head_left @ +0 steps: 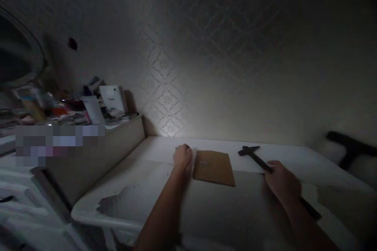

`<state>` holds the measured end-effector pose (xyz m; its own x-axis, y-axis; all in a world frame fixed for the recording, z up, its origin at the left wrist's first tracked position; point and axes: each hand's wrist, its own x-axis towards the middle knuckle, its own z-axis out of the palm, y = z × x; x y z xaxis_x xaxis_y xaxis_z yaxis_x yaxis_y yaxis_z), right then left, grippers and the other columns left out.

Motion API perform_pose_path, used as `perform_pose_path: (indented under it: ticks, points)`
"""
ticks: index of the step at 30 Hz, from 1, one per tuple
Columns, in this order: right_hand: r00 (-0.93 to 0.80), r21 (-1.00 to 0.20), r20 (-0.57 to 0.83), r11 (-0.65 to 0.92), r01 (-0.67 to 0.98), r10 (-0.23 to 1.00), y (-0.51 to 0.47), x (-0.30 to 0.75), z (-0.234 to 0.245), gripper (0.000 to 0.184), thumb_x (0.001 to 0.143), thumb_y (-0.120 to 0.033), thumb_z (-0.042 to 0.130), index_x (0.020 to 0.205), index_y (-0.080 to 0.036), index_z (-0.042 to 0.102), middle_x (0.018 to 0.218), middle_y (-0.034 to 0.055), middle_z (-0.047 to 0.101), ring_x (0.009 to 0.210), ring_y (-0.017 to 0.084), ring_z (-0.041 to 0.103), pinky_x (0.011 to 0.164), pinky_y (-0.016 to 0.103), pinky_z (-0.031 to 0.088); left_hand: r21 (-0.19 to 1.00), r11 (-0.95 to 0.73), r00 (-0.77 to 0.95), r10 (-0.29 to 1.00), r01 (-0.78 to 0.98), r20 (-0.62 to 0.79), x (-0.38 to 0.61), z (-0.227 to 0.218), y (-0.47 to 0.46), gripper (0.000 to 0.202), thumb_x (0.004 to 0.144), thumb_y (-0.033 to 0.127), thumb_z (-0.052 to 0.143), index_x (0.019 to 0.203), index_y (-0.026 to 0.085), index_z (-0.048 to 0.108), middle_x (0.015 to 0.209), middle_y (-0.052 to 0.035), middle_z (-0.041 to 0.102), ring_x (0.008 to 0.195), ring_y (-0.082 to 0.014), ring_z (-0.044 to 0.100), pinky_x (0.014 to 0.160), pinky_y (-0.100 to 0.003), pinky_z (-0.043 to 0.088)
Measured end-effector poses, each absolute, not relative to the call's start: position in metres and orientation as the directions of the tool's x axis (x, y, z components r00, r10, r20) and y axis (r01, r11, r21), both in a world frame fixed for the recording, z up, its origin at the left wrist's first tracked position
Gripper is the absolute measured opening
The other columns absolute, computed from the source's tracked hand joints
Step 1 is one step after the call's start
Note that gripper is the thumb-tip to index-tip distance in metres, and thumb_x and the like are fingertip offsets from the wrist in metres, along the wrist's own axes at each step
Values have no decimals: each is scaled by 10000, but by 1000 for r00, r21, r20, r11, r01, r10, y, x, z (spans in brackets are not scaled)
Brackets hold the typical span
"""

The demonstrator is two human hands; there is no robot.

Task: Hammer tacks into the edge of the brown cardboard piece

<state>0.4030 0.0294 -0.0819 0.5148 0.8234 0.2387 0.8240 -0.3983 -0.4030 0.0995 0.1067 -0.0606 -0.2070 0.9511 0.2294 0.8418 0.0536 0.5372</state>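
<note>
Two hands (182, 157) (281, 182), brown board (214, 167), cluttered shelf (97, 125) left

brown board (214, 168) | flat on table | dark hammer (255, 157) (handle gripped)

Matt brown cardboard sheet (214, 168); dark matt tool (255, 157); smooth white table (165, 204).

White desk (165, 188) against patterned wall, dimly lit, brightest at far edge. Surface worn, a dark patch near the front left corner. Lying flat on it: brown cardboard square (214, 168), roughly mid-desk; just right of it, a dark long-handled tool (255, 156), head toward the wall. Left of the desk, a lower shelf (123, 125) carrying clutter.
</note>
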Motion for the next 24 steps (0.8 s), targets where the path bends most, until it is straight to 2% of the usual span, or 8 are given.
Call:
perform_pose_path:
  ticks: [3, 8, 10, 13, 15, 18, 21, 24]
  points:
    - [516, -373, 235, -413, 831, 824, 29, 403, -82, 373, 800, -300, 421, 1137, -223, 562, 924, 132, 645, 867, 322, 609, 599, 366, 443, 403, 162, -302, 900, 901, 314, 94, -63, 107, 361, 838, 209, 393, 1151, 187, 571, 1179, -111, 587, 1098, -257, 519, 876, -379, 425]
    - [507, -348, 227, -418, 839, 831, 28, 404, -85, 359, 805, -307, 409, 1114, -237, 579, 914, 140, 646, 837, 338, 614, 565, 388, 449, 371, 244, -352, 899, 896, 260, 82, -71, 110, 475, 848, 133, 307, 1307, 178, 423, 1360, -113, 452, 1232, -266, 404, 942, -480, 366]
    - [487, -313, 272, -402, 861, 830, 29, 404, -88, 379, 800, -294, 410, 1136, -216, 567, 932, 149, 644, 837, 342, 610, 571, 405, 454, 334, 243, -326, 919, 911, 221, 79, -73, 111, 478, 840, 120, 313, 1302, 168, 424, 1385, -114, 423, 1262, -275, 366, 965, -500, 330]
    - [406, -247, 418, -328, 912, 812, 30, 400, -90, 396, 806, -270, 401, 1156, -161, 552, 1000, 160, 627, 883, 331, 588, 640, 431, 471, 274, 231, -289, 937, 934, 197, 79, -75, 110, 421, 829, 117, 328, 1206, 148, 515, 1330, -130, 481, 1236, -283, 394, 966, -493, 315]
    - [307, -216, 526, -224, 950, 793, 32, 392, -90, 386, 815, -259, 397, 1149, -141, 551, 1040, 151, 617, 925, 313, 567, 723, 434, 473, 264, 239, -296, 934, 934, 202, 79, -74, 109, 391, 823, 120, 342, 1153, 136, 551, 1276, -143, 525, 1207, -282, 422, 952, -476, 323]
    - [74, -186, 615, 54, 981, 785, 33, 373, -91, 354, 841, -256, 382, 1121, -135, 561, 1091, 130, 606, 989, 273, 546, 858, 411, 448, 271, 259, -319, 924, 927, 210, 80, -73, 108, 359, 817, 133, 370, 1109, 129, 579, 1177, -160, 585, 1164, -273, 461, 929, -444, 341]
    - [-165, -174, 615, 337, 925, 771, 32, 350, -94, 345, 871, -284, 374, 1128, -151, 562, 1157, 108, 586, 1075, 235, 520, 934, 385, 422, 273, 293, -355, 910, 916, 215, 79, -70, 107, 338, 826, 140, 365, 1057, 134, 611, 1086, -159, 623, 1115, -269, 492, 891, -409, 366]
    - [-331, -182, 568, 507, 843, 754, 31, 335, -101, 377, 881, -310, 399, 1206, -174, 534, 1239, 87, 554, 1163, 218, 473, 982, 393, 399, 281, 338, -404, 886, 898, 227, 79, -67, 106, 344, 832, 129, 352, 1033, 149, 631, 1109, -150, 611, 1098, -275, 492, 865, -397, 374]
